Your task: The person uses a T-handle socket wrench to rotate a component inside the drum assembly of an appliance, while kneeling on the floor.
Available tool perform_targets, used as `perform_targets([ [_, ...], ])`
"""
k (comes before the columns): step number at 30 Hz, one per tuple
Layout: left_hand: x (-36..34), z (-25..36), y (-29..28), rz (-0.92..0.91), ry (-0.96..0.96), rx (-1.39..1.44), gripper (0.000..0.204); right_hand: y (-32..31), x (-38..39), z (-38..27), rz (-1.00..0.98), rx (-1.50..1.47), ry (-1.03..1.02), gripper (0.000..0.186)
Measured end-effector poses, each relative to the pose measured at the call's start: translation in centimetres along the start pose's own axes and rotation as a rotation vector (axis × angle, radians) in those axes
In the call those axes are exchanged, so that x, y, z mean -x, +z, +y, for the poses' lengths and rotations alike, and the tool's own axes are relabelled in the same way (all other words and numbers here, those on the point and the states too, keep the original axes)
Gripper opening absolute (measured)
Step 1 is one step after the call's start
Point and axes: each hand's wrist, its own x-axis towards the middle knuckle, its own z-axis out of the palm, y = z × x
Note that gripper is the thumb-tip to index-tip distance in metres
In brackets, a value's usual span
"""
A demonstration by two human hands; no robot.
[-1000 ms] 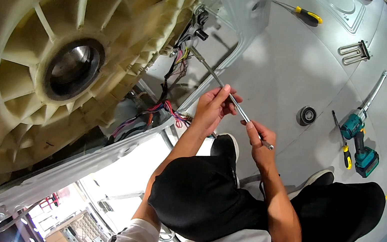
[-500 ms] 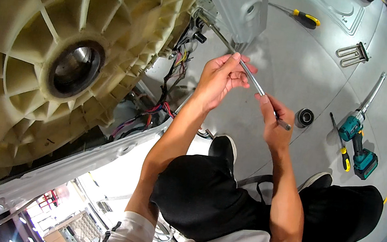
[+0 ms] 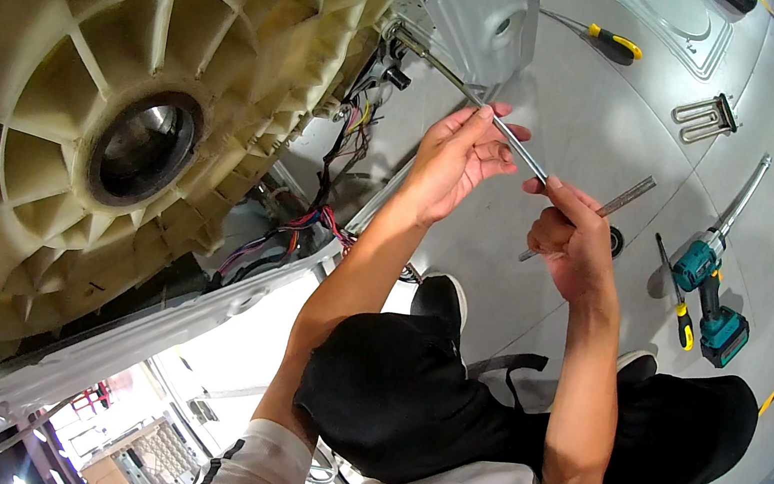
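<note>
My right hand [image 3: 575, 233] is closed around the crossbar of a long metal T-handle wrench [image 3: 523, 148], the bar's ends sticking out on both sides of the fist. Farther up the shaft, my left hand [image 3: 459, 157] pinches it between thumb and index finger, the other fingers loosely curled. The far end of the wrench reaches the inner corner of a white appliance cabinet [image 3: 516, 34], beside a big cream plastic tub [image 3: 55, 98]. What the tip sits on is too small to make out.
Coloured wires [image 3: 320, 216] hang between tub and frame. On the grey floor lie a teal cordless power tool [image 3: 707, 267], two yellow-black screwdrivers [image 3: 616, 43], a looped heating element [image 3: 705, 118] and a black ring-shaped part [image 3: 617, 242], partly behind my right hand.
The crossbar has turned and now shows crosswise, sticking out past my right hand. My right hand has shifted slightly right, with its grip changed. My left hand stays on the shaft.
</note>
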Motion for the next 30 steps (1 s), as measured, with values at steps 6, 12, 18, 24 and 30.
perform_targets([
  [6,0.1,0.0,-0.1,0.029,0.046,-0.016,0.026,0.4,0.7,1.5,0.164,-0.116,-0.264,0.034],
  [12,-0.2,-0.5,-0.1,0.047,0.065,-0.001,0.025,-2.7,2.3,3.8,0.342,0.076,-0.497,0.039],
  [18,-0.3,0.1,0.8,0.119,0.064,-0.048,0.022,-2.5,2.0,2.1,0.33,-0.239,-0.205,0.033],
  [24,-0.2,0.2,1.0,0.153,0.07,-0.062,0.023,-2.6,2.9,4.3,0.554,0.578,-0.672,0.037],
  [30,-0.4,-0.1,0.4,0.142,0.085,-0.055,0.023,-2.2,2.4,2.4,0.304,1.351,-1.093,0.044],
])
